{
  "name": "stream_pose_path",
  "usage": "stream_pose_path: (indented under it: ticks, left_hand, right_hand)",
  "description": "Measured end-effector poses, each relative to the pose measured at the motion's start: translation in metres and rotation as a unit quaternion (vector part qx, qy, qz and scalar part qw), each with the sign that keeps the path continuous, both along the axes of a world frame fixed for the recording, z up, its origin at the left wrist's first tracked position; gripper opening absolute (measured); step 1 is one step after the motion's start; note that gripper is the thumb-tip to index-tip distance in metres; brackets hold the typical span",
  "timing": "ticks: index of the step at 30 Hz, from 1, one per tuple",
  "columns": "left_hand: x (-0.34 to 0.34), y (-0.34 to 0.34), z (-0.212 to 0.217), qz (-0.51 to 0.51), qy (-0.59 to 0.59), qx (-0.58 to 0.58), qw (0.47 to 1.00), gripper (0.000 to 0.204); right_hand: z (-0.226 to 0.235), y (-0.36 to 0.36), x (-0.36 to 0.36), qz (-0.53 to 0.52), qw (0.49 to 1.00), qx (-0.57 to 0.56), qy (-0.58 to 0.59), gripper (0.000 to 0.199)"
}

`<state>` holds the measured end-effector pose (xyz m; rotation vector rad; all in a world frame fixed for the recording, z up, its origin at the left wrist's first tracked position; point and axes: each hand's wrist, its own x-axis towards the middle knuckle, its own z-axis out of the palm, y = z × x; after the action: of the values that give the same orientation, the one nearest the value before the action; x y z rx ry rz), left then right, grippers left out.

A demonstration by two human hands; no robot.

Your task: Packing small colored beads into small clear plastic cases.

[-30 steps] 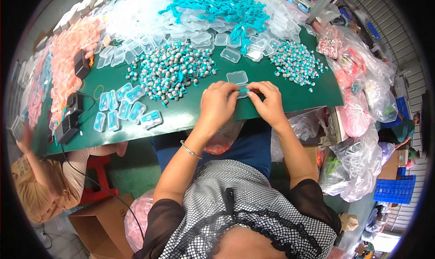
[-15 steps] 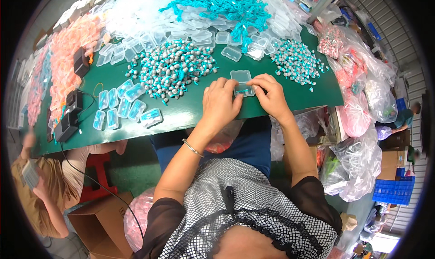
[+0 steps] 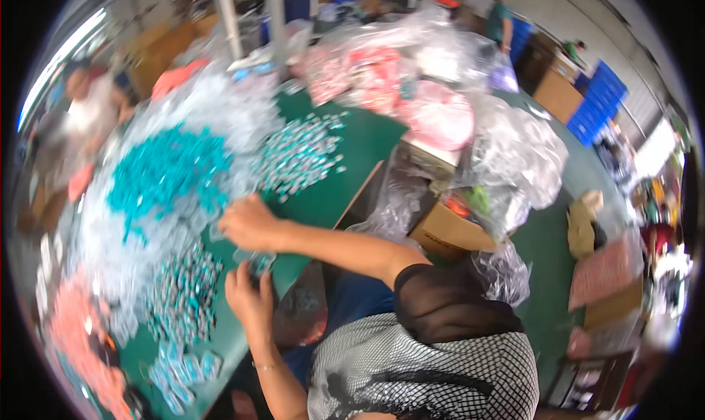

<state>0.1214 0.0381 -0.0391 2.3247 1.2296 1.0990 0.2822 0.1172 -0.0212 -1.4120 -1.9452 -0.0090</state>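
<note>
A small clear plastic case lies at the table's near edge, with something teal inside. Its edge is between the fingertips of my left hand, which grips it. My right hand reaches past it to the clear cases by the teal pile. Its fingers curl downward, but blur hides whether they hold anything. Left of my hands is a heap of grey-and-teal bead-like pieces. Beyond my right hand lies a second, smaller-looking heap of similar pieces.
A teal cord pile rests on many clear cases. Filled cases and peach-coloured pieces lie near the left end of the green table. Plastic bags and a cardboard box stand on the right. Other people are farther off.
The view has swung to the right and is blurred. My right hand has left the clear case and moved to the loose cases. My left hand stays at the case.
</note>
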Motion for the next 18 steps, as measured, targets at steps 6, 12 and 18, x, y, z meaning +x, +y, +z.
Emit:
stream_pose_path:
  ticks: [6,12,18]
  left_hand:
    - [0.002,0.001,0.000,0.002,0.026,-0.025,0.999,0.043]
    - [-0.004,0.001,0.001,0.029,0.020,-0.014,0.999,0.042]
    - [0.021,0.001,0.015,-0.006,-0.014,0.006,1.000,0.047]
  right_hand:
    - [0.001,-0.036,0.023,0.027,0.999,-0.005,0.018,0.005]
    - [0.001,-0.053,0.036,0.057,0.996,0.039,0.054,0.011]
    - [0.023,-0.092,0.070,0.035,0.996,0.038,0.076,0.012]
